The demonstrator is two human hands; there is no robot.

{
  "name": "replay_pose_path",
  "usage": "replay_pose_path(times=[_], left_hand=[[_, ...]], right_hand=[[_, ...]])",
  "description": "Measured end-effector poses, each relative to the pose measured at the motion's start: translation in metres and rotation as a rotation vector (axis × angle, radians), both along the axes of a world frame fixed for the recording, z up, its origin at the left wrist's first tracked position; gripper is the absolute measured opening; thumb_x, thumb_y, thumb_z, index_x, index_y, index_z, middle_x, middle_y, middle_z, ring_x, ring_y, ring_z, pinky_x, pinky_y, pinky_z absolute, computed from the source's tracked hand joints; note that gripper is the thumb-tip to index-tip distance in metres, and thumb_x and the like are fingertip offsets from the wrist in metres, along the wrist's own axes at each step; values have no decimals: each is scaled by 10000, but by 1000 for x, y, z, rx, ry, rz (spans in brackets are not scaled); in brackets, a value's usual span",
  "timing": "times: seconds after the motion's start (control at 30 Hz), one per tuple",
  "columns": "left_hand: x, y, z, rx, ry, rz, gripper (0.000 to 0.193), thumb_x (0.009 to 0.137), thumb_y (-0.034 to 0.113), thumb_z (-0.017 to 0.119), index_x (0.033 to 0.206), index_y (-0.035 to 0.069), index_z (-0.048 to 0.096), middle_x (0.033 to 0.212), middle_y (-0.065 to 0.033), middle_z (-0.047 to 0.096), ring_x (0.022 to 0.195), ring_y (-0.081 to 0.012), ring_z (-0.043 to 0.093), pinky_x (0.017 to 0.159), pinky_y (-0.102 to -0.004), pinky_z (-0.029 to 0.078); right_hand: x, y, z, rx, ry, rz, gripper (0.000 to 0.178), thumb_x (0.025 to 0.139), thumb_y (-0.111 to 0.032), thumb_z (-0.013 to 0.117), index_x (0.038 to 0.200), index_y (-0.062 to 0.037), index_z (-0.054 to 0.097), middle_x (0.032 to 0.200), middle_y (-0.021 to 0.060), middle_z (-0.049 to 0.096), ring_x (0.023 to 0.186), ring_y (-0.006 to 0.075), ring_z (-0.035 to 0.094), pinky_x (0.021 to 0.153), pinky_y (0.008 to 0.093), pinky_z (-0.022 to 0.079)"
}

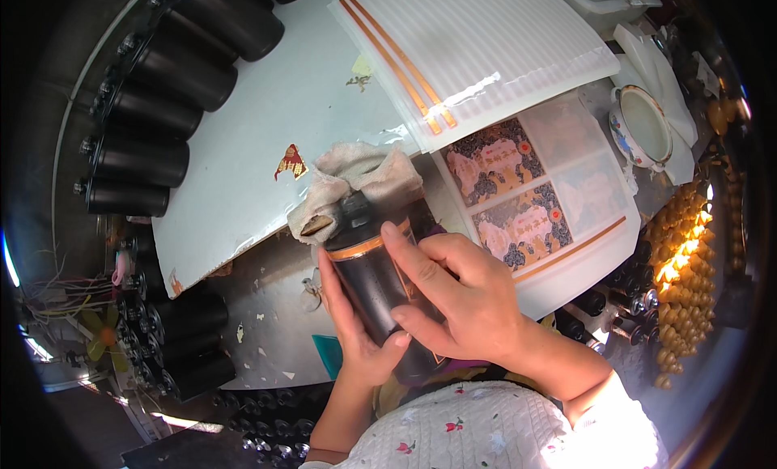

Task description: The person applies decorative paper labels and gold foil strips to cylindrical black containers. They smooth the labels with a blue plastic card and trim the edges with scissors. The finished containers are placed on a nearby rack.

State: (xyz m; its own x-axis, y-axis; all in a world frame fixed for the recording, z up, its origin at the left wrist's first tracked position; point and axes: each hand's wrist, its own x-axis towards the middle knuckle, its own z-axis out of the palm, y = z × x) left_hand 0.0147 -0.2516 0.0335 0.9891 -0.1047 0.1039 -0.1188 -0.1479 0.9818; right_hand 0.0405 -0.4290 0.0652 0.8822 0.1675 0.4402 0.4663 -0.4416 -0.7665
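Observation:
A dark, glossy black bottle (pixel 371 295) with a gold band near its shoulder lies tilted in front of me, its neck pointing away. The neck end rests against a crumpled, damp-looking whitish cloth (pixel 356 165) at the table's near edge. My left hand (pixel 360 343) is closed along the bottle's left side, thumb low on its front. From the right, my right hand (pixel 477 299) presses on the bottle, index finger stretched toward the gold band and thumb across the front. Part of a gold-edged decal shows beside the right fingers, which cover much of it.
Black bottles (pixel 178 72) stand in a row along the left. Decal sheets (pixel 518 234) lie right of the cloth, partly under white striped sheets (pixel 486 48) with orange bars. Beyond is an enamel bowl (pixel 670 141). A red-gold scrap (pixel 291 161) sticks to the white tabletop (pixel 243 178).

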Motion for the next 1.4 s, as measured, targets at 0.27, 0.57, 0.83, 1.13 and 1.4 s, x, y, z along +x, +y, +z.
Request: replay_pose_path(times=[0.27, 0.57, 0.83, 1.13, 1.4], left_hand=[[9, -12, 57, 781, -407, -67, 781, 771, 185, 625, 1503, 48, 388, 1241, -185, 613, 1439, -483, 242, 1108, -683, -123], [-10, -21, 76, 1029, -402, -51, 790, 826, 396, 674, 1490, 49, 424, 1313, -208, 530, 1434, -504, 247, 1094, -691, -150], [-2, -12, 38, 465, -67, 29, 1042, 881, 406, 648, 1534, -103, 15, 1428, -276, 388, 1307, -442, 351, 1178, -571, 22], [-3, -13, 46, 862, -304, -42, 817, 894, 225, 573, 1541, -72, 174, 1165, -210, 505, 1330, -446, 348, 1142, -632, -53], [-3, -26, 64, 913, -539, -137, 780, 824, 120, 559, 1538, -16, 276, 1063, -146, 636, 1435, -483, 274, 1111, -655, -151]], right_hand=[[-2, -10, -7, 861, 465, -161, 407, 942, -177, 585, 1331, -62, 583, 954, 25, 552, 756, 145, 561, 650, 296, 508], [-2, -32, -14, 1212, 567, -284, 227, 981, -77, 493, 1141, -49, 652, 1059, 46, 635, 967, 131, 598, 881, 285, 475], [3, 4, -13, 191, 68, -83, 534, 884, -76, 556, 1417, -105, 539, 758, 97, 571, 701, 274, 576, 634, 380, 476], [5, 2, -10, -36, -102, -94, 614, 830, -136, 612, 1437, -115, 523, 689, 57, 468, 614, 251, 507, 523, 389, 420], [5, -5, -22, 680, 402, -116, 442, 1021, -233, 449, 1421, -45, 473, 1043, 45, 575, 893, 132, 528, 800, 253, 440]])
